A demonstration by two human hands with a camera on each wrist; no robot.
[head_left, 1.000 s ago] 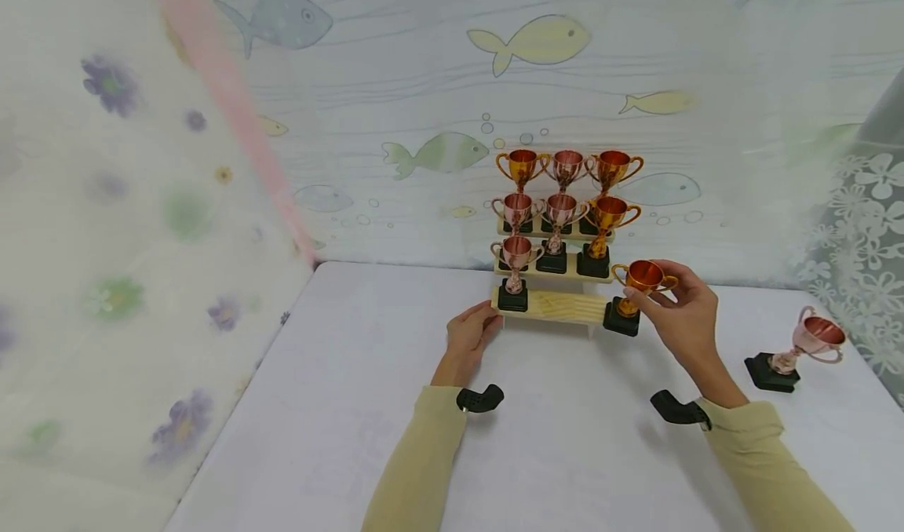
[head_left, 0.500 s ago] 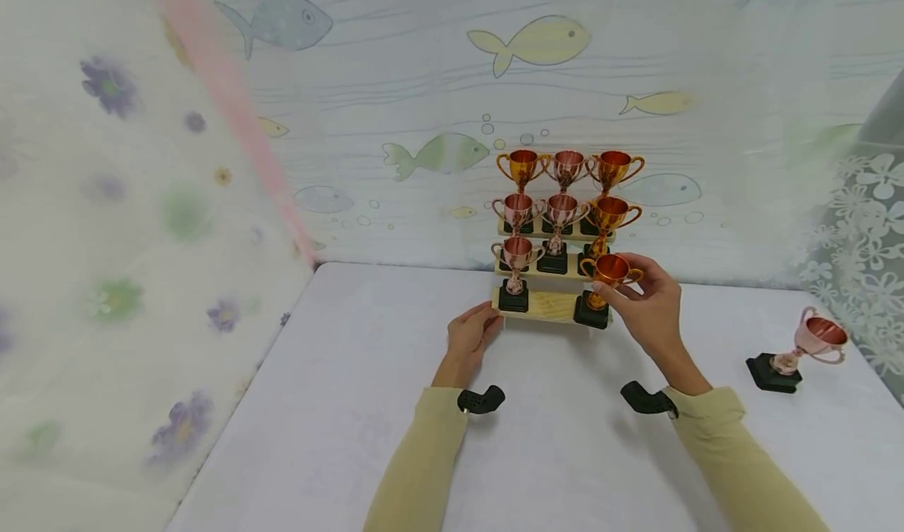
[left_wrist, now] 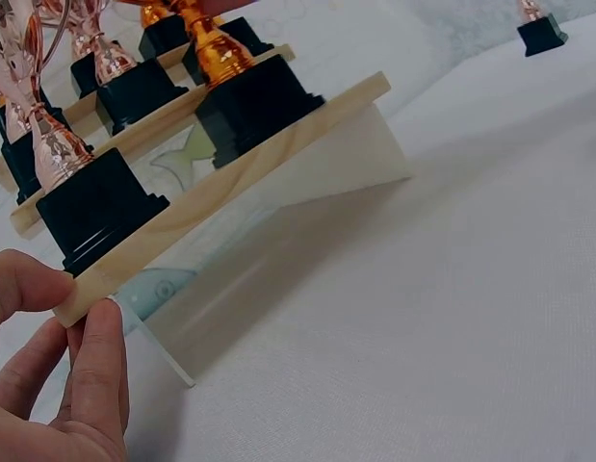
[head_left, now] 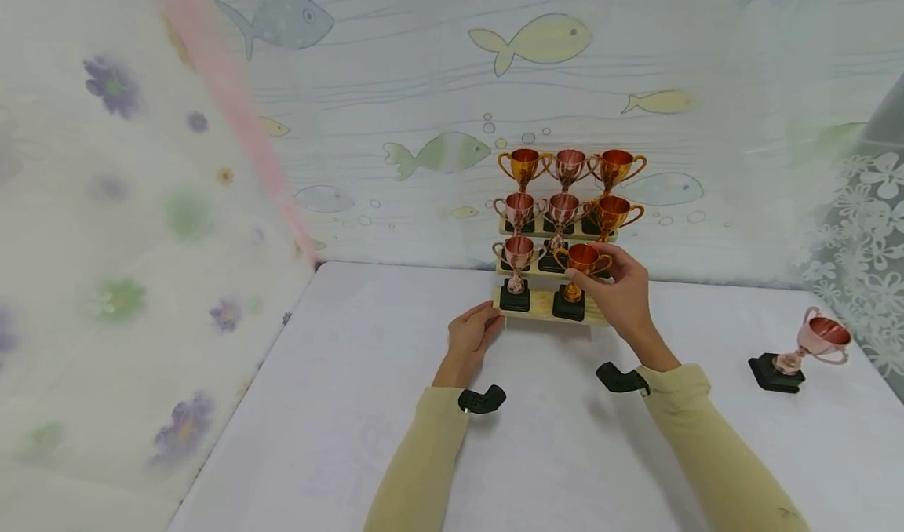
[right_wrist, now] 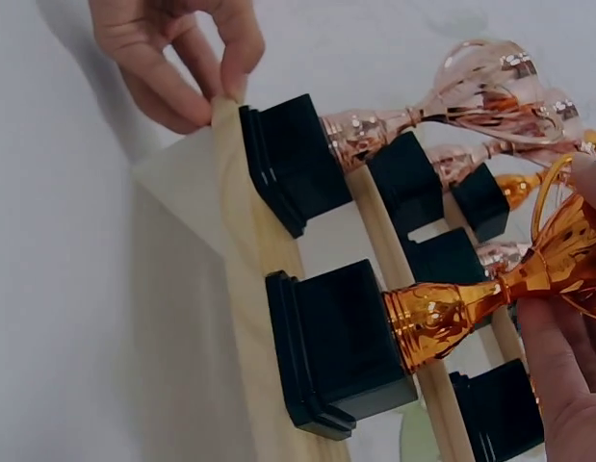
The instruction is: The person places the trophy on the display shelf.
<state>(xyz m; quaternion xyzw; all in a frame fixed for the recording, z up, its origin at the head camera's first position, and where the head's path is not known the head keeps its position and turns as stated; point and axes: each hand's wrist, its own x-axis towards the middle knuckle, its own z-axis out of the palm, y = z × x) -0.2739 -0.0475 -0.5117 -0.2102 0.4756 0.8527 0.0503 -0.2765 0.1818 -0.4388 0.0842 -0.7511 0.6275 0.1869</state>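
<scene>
White cloth covers the table in front of you, with fish-print sheeting hung behind it. Nearest you, your left hand pinches the left end of the lowest wooden step between thumb and fingertips. Your right hand holds the gold trophy by its cup, fingers curled around the rim, with its black base resting mid-step, just right of the pink trophy. Off to the right, well apart, a lone pink trophy stands on the cloth.

Further back, the upper steps carry six more trophies. If you let go while the gold one leans, it could tip into its pink neighbour; ease your left pinch and the light stand may shift.

Your right hand hides the step's right end, and the wrist views cut off the cups.
</scene>
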